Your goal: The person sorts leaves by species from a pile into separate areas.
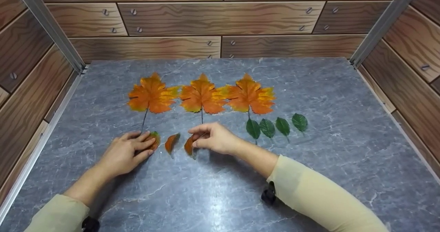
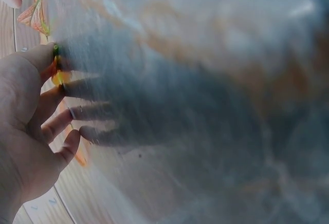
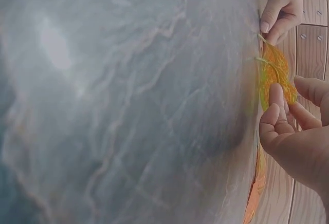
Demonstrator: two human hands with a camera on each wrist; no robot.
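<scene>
My left hand [image 1: 125,153] rests on the table with fingers spread and nearly straight, touching a small curled orange-green leaf [image 1: 156,140] that they partly cover. In the left wrist view that leaf [image 2: 57,75] shows between thumb and forefinger. My right hand [image 1: 218,139] pinches another small orange-brown leaf [image 1: 188,146] by its right edge, thumb in front. A third curled leaf [image 1: 171,143] lies between the hands. Behind them, three large orange maple leaves [image 1: 151,94] form a row, their stems pointing toward me. The middle stem runs down to the right hand.
To the right of the right hand, several green leaves [image 1: 282,126] lie in a slanting row. The grey marbled table [image 1: 220,190] is bounded by wood-patterned panels [image 1: 220,19] at the back and both sides, with metal posts [image 1: 385,25] in the corners.
</scene>
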